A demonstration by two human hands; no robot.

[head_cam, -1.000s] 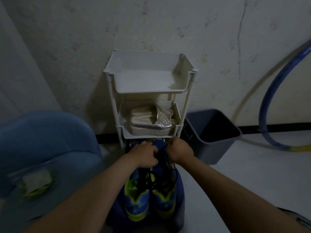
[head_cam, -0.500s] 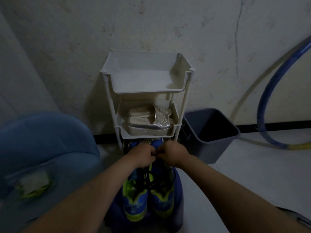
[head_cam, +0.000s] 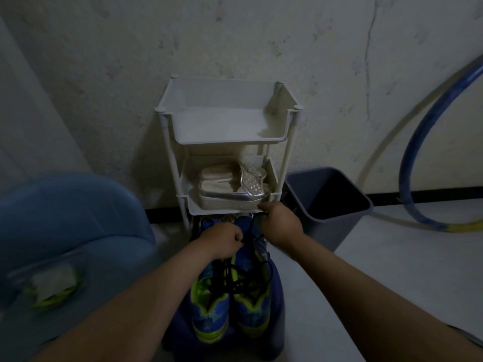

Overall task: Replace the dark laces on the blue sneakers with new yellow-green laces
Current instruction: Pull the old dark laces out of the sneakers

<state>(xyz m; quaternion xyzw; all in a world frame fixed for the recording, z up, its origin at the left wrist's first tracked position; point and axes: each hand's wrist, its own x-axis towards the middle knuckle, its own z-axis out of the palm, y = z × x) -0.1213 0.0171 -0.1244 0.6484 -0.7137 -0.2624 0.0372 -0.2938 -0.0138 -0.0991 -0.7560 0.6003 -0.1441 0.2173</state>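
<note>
Two blue sneakers (head_cam: 230, 309) with yellow-green trim stand side by side in front of me, heels toward me, on a dark blue surface. Loose dark laces (head_cam: 240, 279) lie tangled across their openings. My left hand (head_cam: 222, 240) is curled over the toe end of the left sneaker and grips the dark lace. A taut strand of lace runs from there up to my right hand (head_cam: 281, 224), which pinches it just under the rack's middle shelf. A yellow-green and white bundle (head_cam: 52, 286) lies on the blue object at left; blur hides what it is.
A white three-tier rack (head_cam: 227, 137) stands against the wall, with silver sandals (head_cam: 230, 188) on its middle shelf. A grey bin (head_cam: 329, 205) sits to its right. A blue hoop (head_cam: 428, 163) leans on the wall. A large blue rounded object (head_cam: 68, 218) fills the left.
My right hand has pulled away from my left hand, up and to the right, drawing a strand of dark lace with it. My left hand has stayed on the sneakers.
</note>
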